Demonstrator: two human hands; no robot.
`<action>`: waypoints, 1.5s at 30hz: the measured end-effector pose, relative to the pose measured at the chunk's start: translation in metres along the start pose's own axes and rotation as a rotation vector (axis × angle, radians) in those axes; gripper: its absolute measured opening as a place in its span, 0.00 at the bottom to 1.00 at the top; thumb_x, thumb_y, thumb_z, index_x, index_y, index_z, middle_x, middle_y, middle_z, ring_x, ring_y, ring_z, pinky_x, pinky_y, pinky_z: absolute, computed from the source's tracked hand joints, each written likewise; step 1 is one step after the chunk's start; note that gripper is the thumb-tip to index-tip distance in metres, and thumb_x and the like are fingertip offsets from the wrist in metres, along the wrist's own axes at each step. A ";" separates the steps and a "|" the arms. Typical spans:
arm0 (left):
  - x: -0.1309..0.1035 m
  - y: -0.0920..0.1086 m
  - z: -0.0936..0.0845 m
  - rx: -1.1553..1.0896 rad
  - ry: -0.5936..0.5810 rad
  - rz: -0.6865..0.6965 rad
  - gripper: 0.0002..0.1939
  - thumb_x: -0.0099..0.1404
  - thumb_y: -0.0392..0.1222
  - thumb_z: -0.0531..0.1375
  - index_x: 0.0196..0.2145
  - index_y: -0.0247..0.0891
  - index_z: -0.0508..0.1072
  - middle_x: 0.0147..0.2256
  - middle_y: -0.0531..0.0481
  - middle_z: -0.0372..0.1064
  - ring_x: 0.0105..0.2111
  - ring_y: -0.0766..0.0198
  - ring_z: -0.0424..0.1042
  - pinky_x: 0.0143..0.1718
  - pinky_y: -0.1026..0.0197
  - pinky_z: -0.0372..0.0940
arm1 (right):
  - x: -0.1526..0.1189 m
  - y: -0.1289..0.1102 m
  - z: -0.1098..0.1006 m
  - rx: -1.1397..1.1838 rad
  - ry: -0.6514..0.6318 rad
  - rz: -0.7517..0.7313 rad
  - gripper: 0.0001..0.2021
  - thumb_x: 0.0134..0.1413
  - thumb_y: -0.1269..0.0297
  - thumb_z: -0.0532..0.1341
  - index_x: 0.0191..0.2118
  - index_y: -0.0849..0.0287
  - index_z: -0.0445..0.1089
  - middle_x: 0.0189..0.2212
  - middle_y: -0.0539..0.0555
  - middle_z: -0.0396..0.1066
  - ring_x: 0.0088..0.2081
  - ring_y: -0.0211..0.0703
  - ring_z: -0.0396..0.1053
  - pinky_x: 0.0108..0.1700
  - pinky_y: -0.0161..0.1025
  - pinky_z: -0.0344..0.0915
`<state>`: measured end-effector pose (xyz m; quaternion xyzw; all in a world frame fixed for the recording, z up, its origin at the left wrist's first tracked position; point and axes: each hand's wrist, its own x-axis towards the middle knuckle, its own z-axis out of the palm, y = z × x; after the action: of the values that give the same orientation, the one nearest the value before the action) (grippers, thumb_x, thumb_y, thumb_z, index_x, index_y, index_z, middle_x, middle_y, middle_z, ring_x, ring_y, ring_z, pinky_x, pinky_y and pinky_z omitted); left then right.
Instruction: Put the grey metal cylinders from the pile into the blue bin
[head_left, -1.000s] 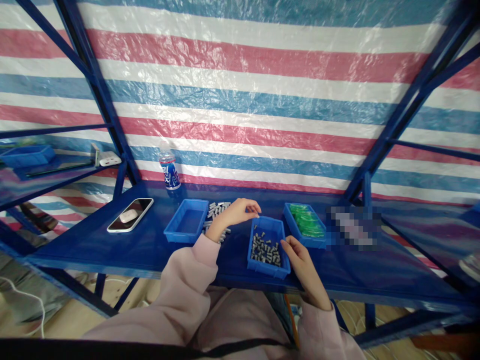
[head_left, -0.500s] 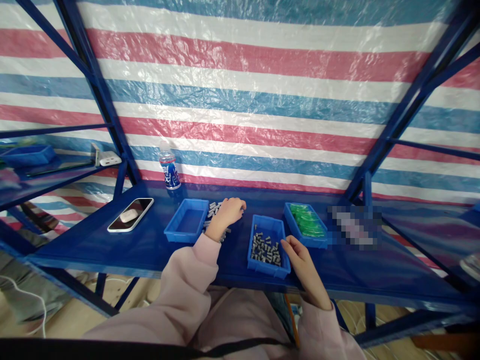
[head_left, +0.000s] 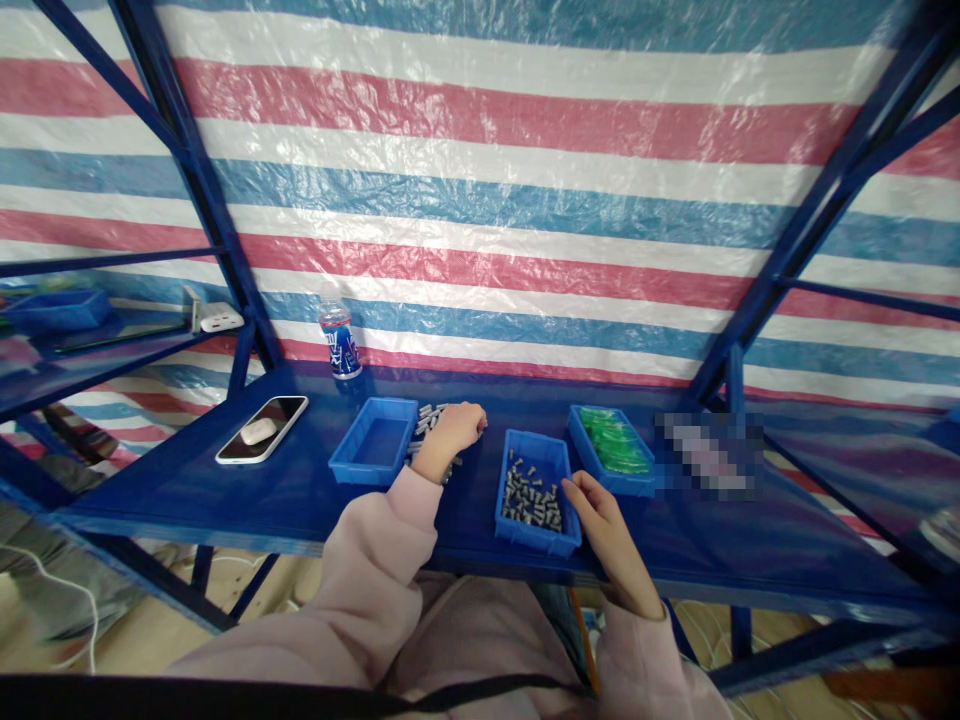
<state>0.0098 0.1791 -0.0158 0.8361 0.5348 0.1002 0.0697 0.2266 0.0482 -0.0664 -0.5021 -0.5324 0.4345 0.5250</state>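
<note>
My left hand [head_left: 455, 438] is over a loose pile of small metal pieces [head_left: 426, 422] on the blue table, its fingers bent together; what they hold, if anything, is hidden. To its left is an empty blue tray [head_left: 373, 440]. My right hand [head_left: 598, 508] rests at the right rim of a second blue tray [head_left: 564, 540], thumb and fingers close together at the edge. Inside that tray lie many small screws [head_left: 531, 500]. Behind my right hand stands a third blue tray [head_left: 637, 486] with green plastic packets [head_left: 613, 440].
A phone [head_left: 277, 425] with a white case [head_left: 258, 431] on it lies at the left of the table [head_left: 300, 510]. A bottle [head_left: 341, 340] stands at the back left. Blue frame posts rise on both sides, and a pixelated patch covers something at the right.
The fingers of my left hand have curled in and dipped slightly over the metal pieces. My right hand has stayed at the tray rim.
</note>
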 end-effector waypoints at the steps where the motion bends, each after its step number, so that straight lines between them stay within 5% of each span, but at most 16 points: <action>1: 0.000 0.000 0.000 -0.004 0.003 0.002 0.10 0.55 0.30 0.57 0.31 0.39 0.76 0.34 0.47 0.75 0.38 0.58 0.73 0.42 0.61 0.63 | 0.000 0.000 0.000 -0.002 0.001 0.002 0.17 0.54 0.51 0.59 0.25 0.56 0.56 0.22 0.45 0.50 0.25 0.35 0.50 0.25 0.33 0.51; 7: -0.002 0.000 -0.001 -0.075 0.059 0.033 0.09 0.53 0.27 0.57 0.29 0.38 0.73 0.32 0.47 0.74 0.37 0.57 0.73 0.42 0.59 0.63 | 0.001 0.000 0.000 0.003 0.011 -0.014 0.16 0.53 0.51 0.59 0.25 0.56 0.56 0.22 0.45 0.50 0.24 0.35 0.49 0.25 0.33 0.50; 14: 0.000 0.013 -0.013 -0.317 0.159 0.194 0.11 0.61 0.33 0.56 0.42 0.39 0.67 0.34 0.51 0.74 0.35 0.66 0.73 0.39 0.65 0.64 | 0.002 0.002 -0.001 0.006 -0.005 -0.019 0.17 0.53 0.51 0.59 0.25 0.56 0.56 0.22 0.45 0.51 0.25 0.36 0.51 0.26 0.33 0.52; 20: -0.004 0.021 -0.014 -0.646 0.011 0.372 0.11 0.60 0.33 0.57 0.42 0.36 0.68 0.32 0.50 0.74 0.34 0.67 0.73 0.37 0.66 0.65 | 0.001 0.003 -0.001 0.011 -0.008 0.015 0.17 0.54 0.50 0.59 0.26 0.56 0.56 0.22 0.45 0.52 0.25 0.36 0.52 0.26 0.33 0.52; 28: -0.002 0.019 -0.014 -0.418 0.049 0.291 0.09 0.61 0.36 0.57 0.41 0.36 0.71 0.37 0.50 0.74 0.36 0.67 0.72 0.39 0.67 0.65 | 0.002 0.003 -0.002 -0.001 -0.007 -0.004 0.18 0.53 0.48 0.59 0.26 0.55 0.56 0.22 0.44 0.53 0.24 0.36 0.53 0.26 0.33 0.53; 33: -0.003 0.012 -0.013 -0.233 0.080 0.126 0.12 0.59 0.32 0.55 0.40 0.38 0.73 0.38 0.47 0.74 0.39 0.62 0.72 0.43 0.61 0.63 | 0.001 0.002 -0.001 -0.008 0.006 -0.016 0.17 0.53 0.49 0.59 0.26 0.56 0.57 0.22 0.45 0.53 0.25 0.37 0.53 0.26 0.33 0.53; 45: -0.009 0.011 -0.014 0.073 -0.044 -0.080 0.08 0.54 0.31 0.60 0.32 0.37 0.76 0.37 0.43 0.75 0.42 0.54 0.73 0.47 0.56 0.62 | 0.001 0.000 0.000 -0.004 0.011 -0.009 0.17 0.52 0.49 0.60 0.25 0.56 0.57 0.21 0.45 0.52 0.24 0.36 0.52 0.25 0.34 0.53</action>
<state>0.0126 0.1660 -0.0003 0.8180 0.5696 0.0594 0.0545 0.2271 0.0492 -0.0667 -0.5032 -0.5324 0.4283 0.5290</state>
